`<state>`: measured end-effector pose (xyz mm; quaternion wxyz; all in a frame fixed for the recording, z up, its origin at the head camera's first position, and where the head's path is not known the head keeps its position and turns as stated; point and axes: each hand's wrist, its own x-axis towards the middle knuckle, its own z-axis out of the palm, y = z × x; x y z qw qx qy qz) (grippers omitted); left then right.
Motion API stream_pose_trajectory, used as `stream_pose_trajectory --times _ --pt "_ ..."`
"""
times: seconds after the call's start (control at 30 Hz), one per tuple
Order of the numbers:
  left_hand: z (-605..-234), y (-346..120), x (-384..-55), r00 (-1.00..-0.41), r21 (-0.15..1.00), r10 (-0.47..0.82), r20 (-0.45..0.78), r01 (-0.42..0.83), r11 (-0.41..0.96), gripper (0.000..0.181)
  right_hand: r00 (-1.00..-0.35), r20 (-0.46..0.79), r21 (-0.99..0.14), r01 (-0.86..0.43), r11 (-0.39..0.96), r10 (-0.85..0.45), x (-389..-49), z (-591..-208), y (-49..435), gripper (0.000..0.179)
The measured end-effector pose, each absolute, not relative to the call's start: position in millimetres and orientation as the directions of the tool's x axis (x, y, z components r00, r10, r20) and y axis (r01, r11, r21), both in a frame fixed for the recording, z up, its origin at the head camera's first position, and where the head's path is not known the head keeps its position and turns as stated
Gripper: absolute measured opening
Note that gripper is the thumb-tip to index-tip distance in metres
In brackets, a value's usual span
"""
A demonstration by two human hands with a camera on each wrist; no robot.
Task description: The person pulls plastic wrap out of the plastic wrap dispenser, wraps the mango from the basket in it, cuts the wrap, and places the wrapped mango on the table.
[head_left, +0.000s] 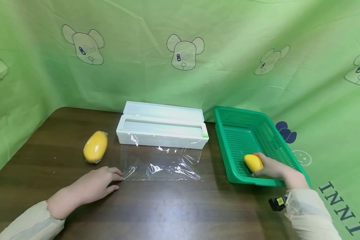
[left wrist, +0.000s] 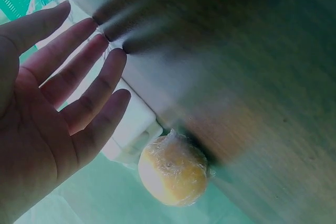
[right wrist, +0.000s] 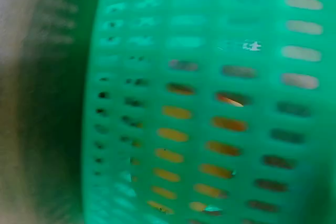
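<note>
My bare left hand and bare right hand come out of a loose cream left sleeve and a matching right sleeve, both creased and showing a pale greyish patch near the end, with a small angular black block bearing a yellow label just beside the right one.

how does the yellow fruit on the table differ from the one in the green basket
The table fruit is wrapped in clear film; no wrap can be made out on the basket fruit. The table fruit lies unheld, while the right hand grips the basket fruit, hiding part of it. Both are yellow.
</note>
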<state>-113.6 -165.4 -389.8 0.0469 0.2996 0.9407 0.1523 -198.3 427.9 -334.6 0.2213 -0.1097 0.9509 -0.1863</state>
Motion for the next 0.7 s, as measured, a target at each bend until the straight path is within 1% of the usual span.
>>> stream_pose_trajectory --times 0.2,0.4,0.57,0.7 --pt "-389.7 -166.6 -114.2 -0.803 0.311 0.596 0.009 0.568 0.762 0.025 -0.894 -0.286 -0.401 -0.216 0.89 -0.345 -199.5 -315.2 413.5 0.087" --pt "-387.5 -165.3 -116.1 -0.807 0.328 0.591 -0.014 0.555 0.765 0.028 -0.896 -0.189 -0.384 -0.308 0.87 -0.401 -196.5 -281.9 391.4 0.088" --pt "-386.0 -164.6 -115.6 -0.807 0.344 0.59 -0.023 0.547 0.763 0.03 -0.878 -0.134 -0.378 -0.382 0.843 -0.458 -191.9 -257.0 364.8 0.086" --pt "-385.6 -166.0 -116.6 -0.805 0.354 0.593 -0.027 0.547 0.759 0.03 -0.851 -0.115 -0.37 -0.442 0.817 -0.513 -185.8 -244.3 331.7 0.084"
